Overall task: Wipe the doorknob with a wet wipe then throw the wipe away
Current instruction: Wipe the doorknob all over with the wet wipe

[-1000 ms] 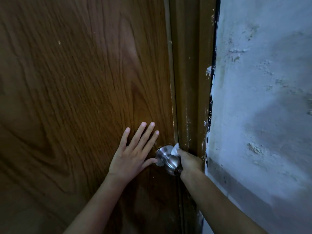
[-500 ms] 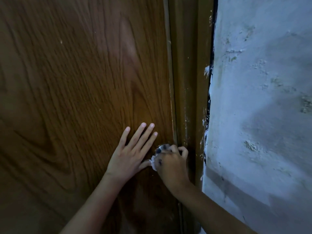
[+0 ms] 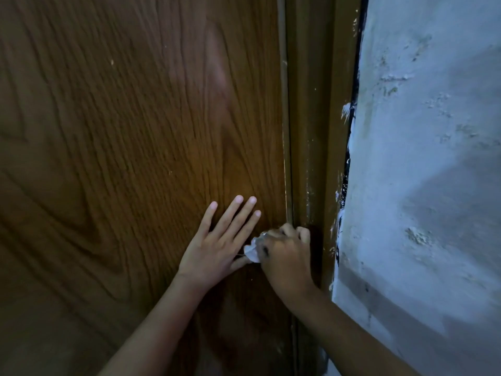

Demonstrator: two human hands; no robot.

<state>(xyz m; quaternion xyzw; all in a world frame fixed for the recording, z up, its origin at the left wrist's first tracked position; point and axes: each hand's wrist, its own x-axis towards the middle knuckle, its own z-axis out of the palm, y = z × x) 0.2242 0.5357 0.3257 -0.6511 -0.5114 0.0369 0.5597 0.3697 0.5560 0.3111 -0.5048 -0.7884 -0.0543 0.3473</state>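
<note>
My right hand [image 3: 286,257] is closed over the doorknob with a white wet wipe [image 3: 251,252] bunched under it; a corner of the wipe sticks out on the left. The metal doorknob [image 3: 264,234] is almost fully hidden, with only a small shiny sliver showing above my knuckles. My left hand [image 3: 217,245] lies flat on the brown wooden door [image 3: 122,145], fingers spread, its thumb touching the wipe's corner.
The brown door frame [image 3: 314,118] runs vertically just right of the knob. A rough whitish painted wall [image 3: 428,158] fills the right side. No bin is in view.
My right hand has moved from the knob's right side to cover it from the front, hiding the metal. The wipe now pokes out on the left. My left hand stays flat on the door.
</note>
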